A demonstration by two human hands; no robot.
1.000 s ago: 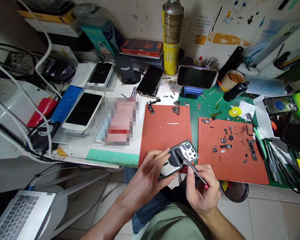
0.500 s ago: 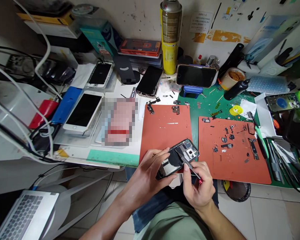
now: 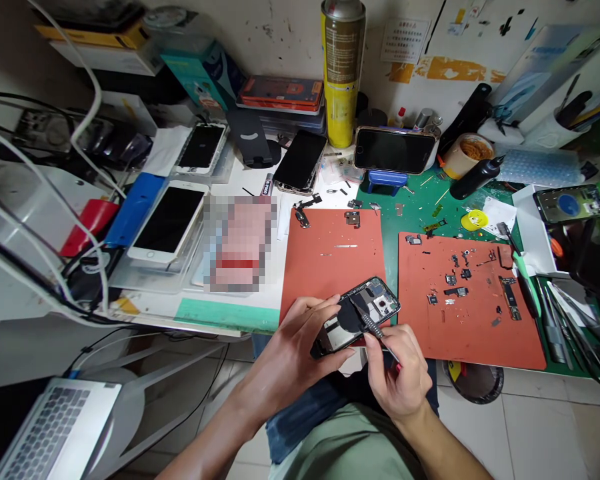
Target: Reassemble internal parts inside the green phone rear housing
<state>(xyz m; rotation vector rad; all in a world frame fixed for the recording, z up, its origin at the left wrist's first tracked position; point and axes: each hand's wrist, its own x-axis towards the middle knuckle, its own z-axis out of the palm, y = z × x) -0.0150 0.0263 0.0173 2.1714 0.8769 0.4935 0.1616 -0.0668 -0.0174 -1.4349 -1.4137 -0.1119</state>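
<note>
An opened phone housing (image 3: 349,320) is tilted over the front edge of the left orange mat (image 3: 330,260). My left hand (image 3: 303,340) grips its left end, thumb below and fingers above. A thin metal tool with a knurled grip (image 3: 373,326) is pinched in my right hand (image 3: 401,370). The tool's pointed tip lies over the dark round area inside the housing. Small metal parts (image 3: 457,292) are scattered on the right orange mat (image 3: 460,340).
A yellow spray can (image 3: 343,100) stands at the back beside a propped phone (image 3: 394,150). Other phones, including a white one (image 3: 170,220), lie at the left. Tweezers and tools (image 3: 555,327) lie at the far right. A laptop (image 3: 55,427) sits low at the left.
The tool in my right hand has shifted slightly left, and its red end is now mostly hidden. My left hand and the housing look nearly unchanged. The view has shifted a little.
</note>
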